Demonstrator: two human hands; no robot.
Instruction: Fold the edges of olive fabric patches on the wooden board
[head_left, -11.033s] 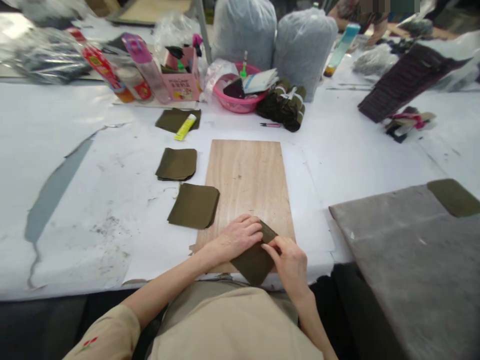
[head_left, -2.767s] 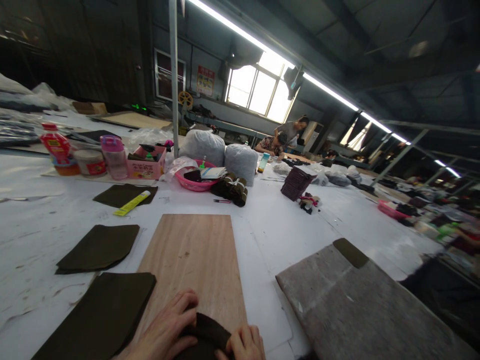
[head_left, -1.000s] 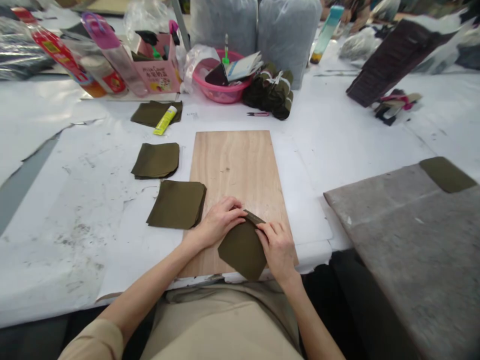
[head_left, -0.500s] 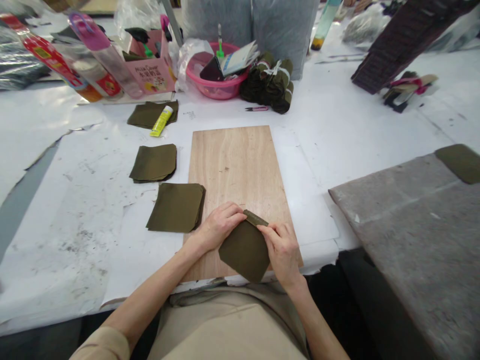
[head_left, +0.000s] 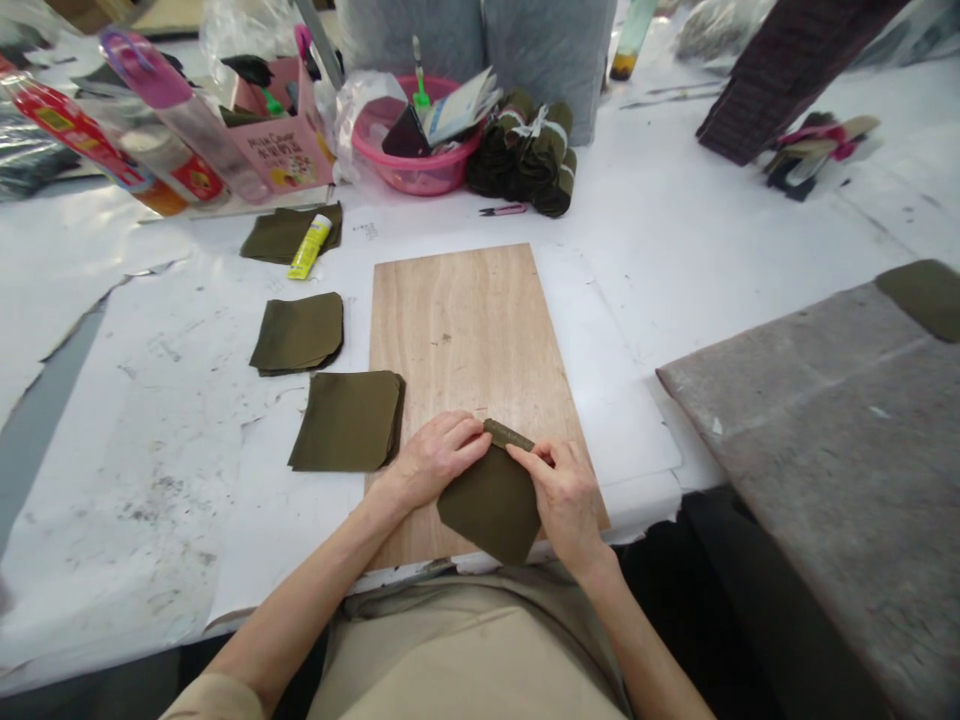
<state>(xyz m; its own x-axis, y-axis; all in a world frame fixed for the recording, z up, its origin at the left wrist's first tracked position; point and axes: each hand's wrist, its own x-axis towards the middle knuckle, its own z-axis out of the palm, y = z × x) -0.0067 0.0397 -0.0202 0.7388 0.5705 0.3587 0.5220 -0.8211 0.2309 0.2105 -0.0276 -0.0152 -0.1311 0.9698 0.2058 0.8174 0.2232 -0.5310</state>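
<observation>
An olive-green fabric piece [head_left: 491, 505] lies on the near part of the wooden board [head_left: 457, 310], its far edge folded over in a narrow strip. My left hand [head_left: 442, 455] pinches the left end of that fold between thumb and fingers. At the right end, my right hand [head_left: 562, 490] has thumb and fingers closed on the folded edge. Left of the board sits a stack of similar fabric pieces [head_left: 345, 420], its right side reaching the board's edge. A second stack [head_left: 298, 332] is farther back.
A yellow glue tube [head_left: 310, 247] rests on more fabric pieces [head_left: 262, 236]. Behind stand a pink basin [head_left: 420, 175], tied fabric rolls [head_left: 551, 150], a pink box [head_left: 292, 155] and bottles. Small snips [head_left: 502, 210] lie near the rolls. A grey board [head_left: 810, 420] juts in at right.
My right thumb and fingertips have shifted slightly left along the fold. The camera view has turned a little; the fabric stays in about the same place.
</observation>
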